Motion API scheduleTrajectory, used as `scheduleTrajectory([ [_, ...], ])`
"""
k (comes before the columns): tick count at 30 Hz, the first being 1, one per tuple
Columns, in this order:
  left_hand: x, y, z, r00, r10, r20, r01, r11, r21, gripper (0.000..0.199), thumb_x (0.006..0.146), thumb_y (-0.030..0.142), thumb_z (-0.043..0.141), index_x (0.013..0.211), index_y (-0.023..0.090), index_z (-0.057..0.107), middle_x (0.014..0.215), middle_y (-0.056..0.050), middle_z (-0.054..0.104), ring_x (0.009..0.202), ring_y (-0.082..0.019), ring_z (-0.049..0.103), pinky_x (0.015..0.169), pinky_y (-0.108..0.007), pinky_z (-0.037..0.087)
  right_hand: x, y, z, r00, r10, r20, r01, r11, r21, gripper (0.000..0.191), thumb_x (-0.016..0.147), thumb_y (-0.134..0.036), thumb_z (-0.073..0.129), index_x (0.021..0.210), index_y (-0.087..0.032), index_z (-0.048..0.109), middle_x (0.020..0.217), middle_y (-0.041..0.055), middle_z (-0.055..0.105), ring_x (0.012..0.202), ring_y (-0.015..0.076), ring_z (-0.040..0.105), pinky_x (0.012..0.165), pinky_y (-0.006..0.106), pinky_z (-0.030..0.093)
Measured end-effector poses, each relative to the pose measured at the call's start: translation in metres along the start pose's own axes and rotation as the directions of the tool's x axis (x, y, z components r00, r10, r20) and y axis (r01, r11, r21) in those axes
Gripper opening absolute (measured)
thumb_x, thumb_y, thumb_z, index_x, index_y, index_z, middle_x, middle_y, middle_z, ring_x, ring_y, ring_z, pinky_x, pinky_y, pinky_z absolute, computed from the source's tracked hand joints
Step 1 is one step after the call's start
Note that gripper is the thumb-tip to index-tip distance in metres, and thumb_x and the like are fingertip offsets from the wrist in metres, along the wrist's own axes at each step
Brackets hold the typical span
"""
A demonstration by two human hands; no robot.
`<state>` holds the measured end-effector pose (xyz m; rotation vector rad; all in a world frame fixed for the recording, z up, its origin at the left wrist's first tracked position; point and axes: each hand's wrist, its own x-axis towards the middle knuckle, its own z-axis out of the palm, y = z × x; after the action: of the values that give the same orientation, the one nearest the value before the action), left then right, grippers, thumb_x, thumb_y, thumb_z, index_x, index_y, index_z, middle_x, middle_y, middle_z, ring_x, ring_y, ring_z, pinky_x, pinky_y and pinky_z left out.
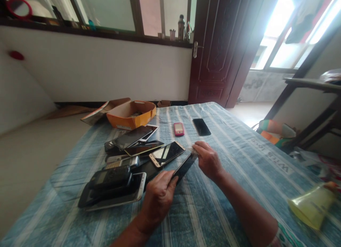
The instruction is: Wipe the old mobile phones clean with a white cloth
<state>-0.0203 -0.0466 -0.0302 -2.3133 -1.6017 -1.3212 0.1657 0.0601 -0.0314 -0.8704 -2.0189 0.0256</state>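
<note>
The phone (184, 167) is near the centre of the frame, tilted over the surface (255, 179). The left hand (159, 191) has its grip closed around the lower end; the right hand (209, 161) pinches a pale scrap (195, 152) against the upper end, its material unclear. The phone looks light, thin and stiff, its smooth face probably slippery and liable to crack, so the long edges seem the safest hold. The gold phone (167, 154) lies just beside it, the pink phone (179, 129) and black phone (201, 127) farther up the frame.
</note>
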Motion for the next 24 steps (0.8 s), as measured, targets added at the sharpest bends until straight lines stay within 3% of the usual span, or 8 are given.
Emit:
scheduleTrajectory([
  [4,0.013,-0.005,0.009,1.000,0.002,0.003,-0.002,1.000,0.024,0.020,0.092,0.022,0.047,0.091,0.016,0.066,0.075,-0.004,0.068,0.067,-0.015,0.067,0.063,-0.022,0.053,-0.001,-0.006,-0.001,0.996,-0.081,-0.027,0.080,0.995,-0.053,0.033,0.087,-0.002,0.037,0.093,-0.018,0.066,0.095,0.0095,0.062,0.101,0.0218,0.056,0.090,0.037,0.050],
  [9,0.022,-0.009,0.013,1.000,0.018,0.025,-0.018,1.000,0.009,0.024,0.092,0.022,0.044,0.083,0.016,0.066,0.073,-0.005,0.067,0.067,-0.015,0.066,0.066,-0.024,0.054,-0.003,-0.032,0.001,0.973,-0.230,0.015,0.229,0.973,0.033,0.032,0.091,-0.005,0.035,0.098,-0.015,0.065,0.096,0.0112,0.062,0.110,0.0228,0.055,0.091,0.036,0.051],
  [12,0.021,-0.012,0.014,0.999,0.016,0.041,-0.016,1.000,-0.006,0.024,0.092,0.022,0.045,0.083,0.015,0.066,0.073,-0.006,0.067,0.068,-0.016,0.065,0.067,-0.025,0.054,-0.004,-0.029,0.001,0.971,-0.238,0.015,0.236,0.970,0.062,0.033,0.091,-0.005,0.035,0.102,-0.014,0.065,0.098,0.0120,0.063,0.109,0.0224,0.056,0.092,0.036,0.051],
  [16,0.018,-0.013,0.015,0.999,0.022,0.049,-0.022,1.000,-0.001,0.019,0.091,0.023,0.048,0.088,0.017,0.066,0.074,-0.005,0.067,0.067,-0.015,0.064,0.064,-0.024,0.053,-0.005,-0.001,-0.001,0.990,-0.132,-0.055,0.134,0.990,0.035,0.035,0.088,-0.006,0.037,0.102,-0.017,0.067,0.100,0.0110,0.065,0.106,0.0223,0.059,0.094,0.039,0.050],
  [19,0.017,-0.012,0.014,0.998,0.044,0.032,-0.045,0.999,0.005,0.018,0.091,0.022,0.048,0.090,0.017,0.065,0.075,-0.005,0.067,0.068,-0.016,0.065,0.063,-0.024,0.053,-0.005,0.017,-0.002,0.994,0.011,-0.106,-0.005,0.998,0.057,0.034,0.084,-0.007,0.041,0.099,-0.019,0.069,0.100,0.0089,0.067,0.098,0.0208,0.062,0.090,0.035,0.051],
  [24,0.018,-0.008,0.012,0.998,0.057,0.019,-0.057,0.998,0.014,0.019,0.092,0.022,0.047,0.089,0.017,0.065,0.074,-0.004,0.068,0.068,-0.016,0.065,0.063,-0.024,0.053,-0.003,0.027,-0.003,0.971,0.202,-0.125,-0.182,0.971,0.155,0.025,0.079,-0.011,0.050,0.091,-0.020,0.070,0.095,0.0059,0.069,0.086,0.0189,0.066,0.079,0.030,0.052],
])
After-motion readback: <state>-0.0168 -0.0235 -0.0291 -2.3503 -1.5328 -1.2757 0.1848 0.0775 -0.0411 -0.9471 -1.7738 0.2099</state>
